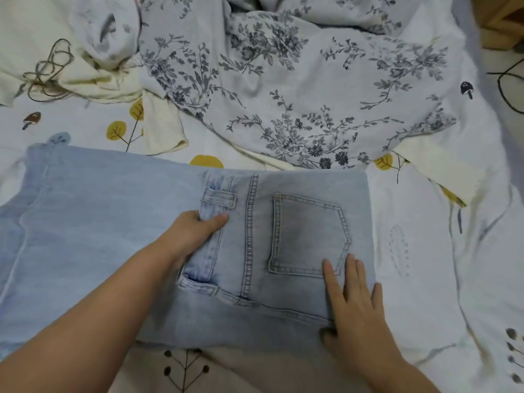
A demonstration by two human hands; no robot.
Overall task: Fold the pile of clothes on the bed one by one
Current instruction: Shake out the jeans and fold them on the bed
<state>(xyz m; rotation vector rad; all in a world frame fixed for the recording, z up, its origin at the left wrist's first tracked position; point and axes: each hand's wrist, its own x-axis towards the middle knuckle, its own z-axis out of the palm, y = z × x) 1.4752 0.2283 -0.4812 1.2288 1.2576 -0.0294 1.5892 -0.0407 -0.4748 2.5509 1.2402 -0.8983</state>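
The likeliest slip was the fold coming undone: the left hand [195, 231] pinched only the waistband edge by a belt loop, thumb on top and fingers tucked under, so a pull across could have dragged the top layer askew and left the edges uneven. The right hand [354, 304] lay flat with straight fingers, pressing the near right corner by the back pocket [309, 236]; if that press had lifted early, the stiff denim could have sprung open. The printed bedsheet [425, 265] beneath looked loose and wrinkled, and might have bunched under a sliding garment.

The jeans [113, 236] were pale blue denim, lying across the near part of the bed, already doubled over on the right so the waistband sat atop the legs, which ran off to the left. Beyond them, further away, lay a floral grey-and-white garment [297, 95] and a cream garment [93, 78], both crumpled and apparently not yet folded.
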